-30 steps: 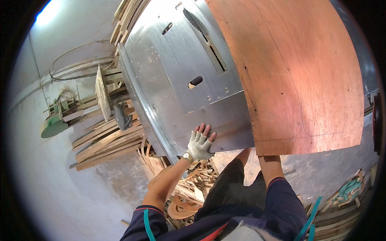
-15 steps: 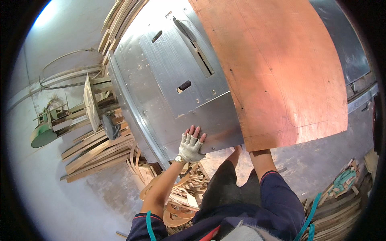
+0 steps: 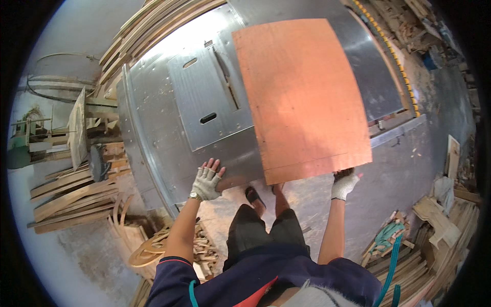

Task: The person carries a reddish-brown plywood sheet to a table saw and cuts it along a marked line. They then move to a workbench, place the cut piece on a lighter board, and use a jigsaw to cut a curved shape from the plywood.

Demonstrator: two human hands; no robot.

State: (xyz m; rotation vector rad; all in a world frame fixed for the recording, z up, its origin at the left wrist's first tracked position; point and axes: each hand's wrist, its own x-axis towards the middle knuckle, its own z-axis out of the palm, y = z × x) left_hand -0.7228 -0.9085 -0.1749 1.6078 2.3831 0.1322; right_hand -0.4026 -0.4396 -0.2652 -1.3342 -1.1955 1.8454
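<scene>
A reddish-brown plywood sheet (image 3: 307, 102) lies across the right part of a metal saw table (image 3: 158, 117), its near edge jutting past the table's front. My left hand (image 3: 206, 183), in a pale fingerless glove, rests flat on the table's near edge, fingers stretched out, left of the sheet. At the sheet's near right corner, my right hand (image 3: 346, 185), gloved likewise, holds the edge; its fingers are partly hidden there. The table's saw slot (image 3: 225, 77) runs lengthwise left of the sheet, between two oval openings.
Wooden strips (image 3: 76, 197) are stacked at the left, and long boards (image 3: 153, 30) lie beyond the table. Offcuts (image 3: 204, 250) and curved wood pieces (image 3: 148, 250) lie near my left arm. More scrap wood (image 3: 419, 250) is piled at the lower right. A yellow-and-black strip (image 3: 394, 56) runs along the far right.
My right hand, hidden under the sheet before, now shows at its near right corner. The view has shifted, taking in more of the table's right side. My left hand stays on the table edge.
</scene>
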